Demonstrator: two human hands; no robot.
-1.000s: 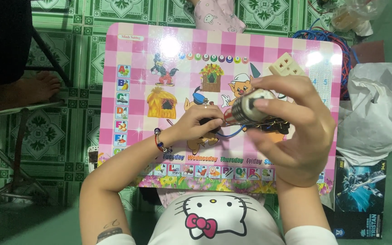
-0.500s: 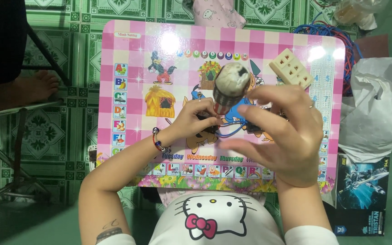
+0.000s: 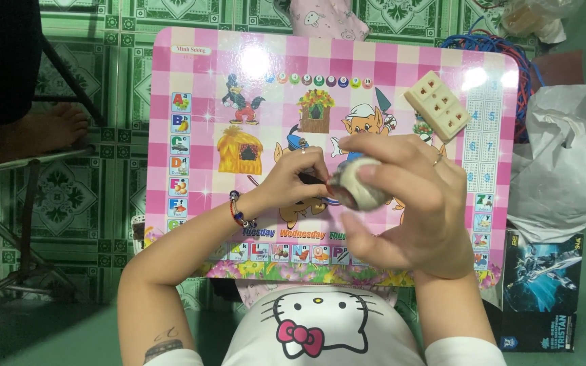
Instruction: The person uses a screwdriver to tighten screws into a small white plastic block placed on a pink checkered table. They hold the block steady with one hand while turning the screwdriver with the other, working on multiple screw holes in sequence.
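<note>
My right hand (image 3: pixel 412 203) grips a small round grey-white part (image 3: pixel 359 186), like a plug or lamp socket, above a pink checkered children's table (image 3: pixel 191 88) printed with cartoon animals and letters. My left hand (image 3: pixel 296 179), with a bead bracelet on its wrist, pinches thin red and dark wires right at the left side of that part. The wire ends are mostly hidden by my fingers. A cream multi-hole socket block (image 3: pixel 437 104) lies on the table, up and to the right of both hands.
A bundle of blue and red wire (image 3: pixel 503 47) lies at the table's far right corner. A white plastic bag (image 3: pixel 568 159) and a dark printed box (image 3: pixel 540 288) sit on the green tiled floor at right. Another person's bare foot (image 3: pixel 42 129) and metal chair legs are at left.
The round part has been turned and lowered in my right hand, from near the table's middle toward me. My left hand stays pinched on the wires beside it.
</note>
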